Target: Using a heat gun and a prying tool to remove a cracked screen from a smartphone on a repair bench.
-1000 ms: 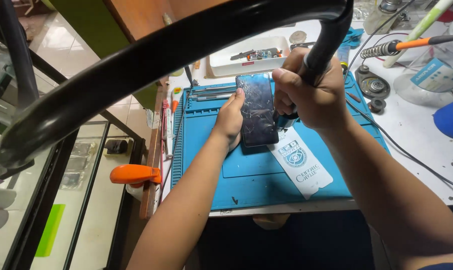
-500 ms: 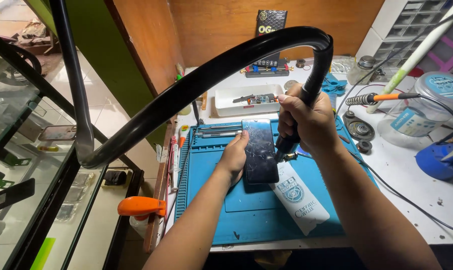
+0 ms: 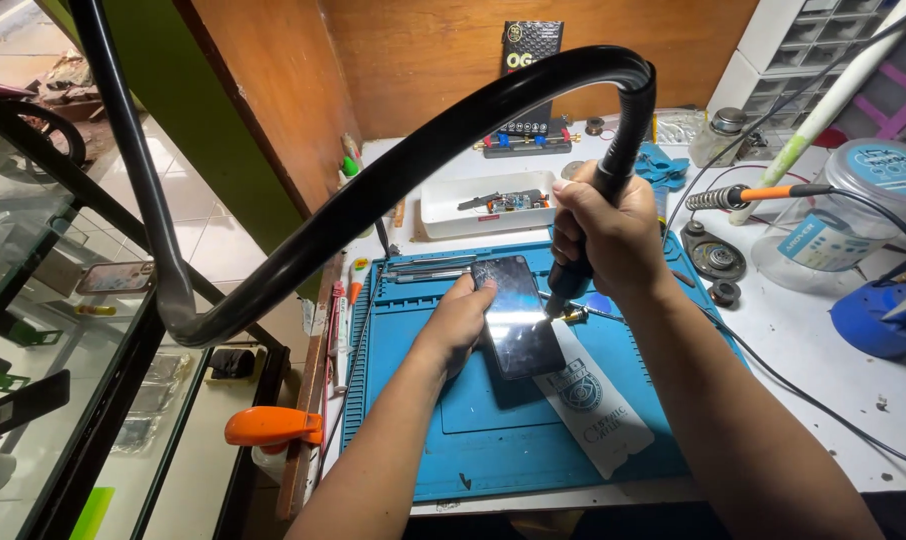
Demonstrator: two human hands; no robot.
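Note:
A black smartphone (image 3: 521, 320) with a cracked screen lies on a blue work mat (image 3: 493, 440). My left hand (image 3: 460, 318) grips the phone's left edge and holds it down. My right hand (image 3: 613, 235) is closed around the black handle of a hot-air tool, whose nozzle tip (image 3: 553, 312) points down at the phone's right edge. A thick black hose (image 3: 373, 200) arcs from the handle up and over to the left. A white packet (image 3: 593, 405) lies under the phone's lower end.
A white parts tray (image 3: 443, 215) sits behind the mat. A soldering iron with an orange grip (image 3: 763, 193) rests at the right, near a clear plastic tub (image 3: 853, 215) and a blue object (image 3: 878, 320). An orange clamp (image 3: 268, 425) is on the bench's left edge. A glass display case (image 3: 33, 330) stands left.
The view has tilted up and back, showing more of the wooden wall. Both hands keep their hold; the nozzle stays at the phone's right edge.

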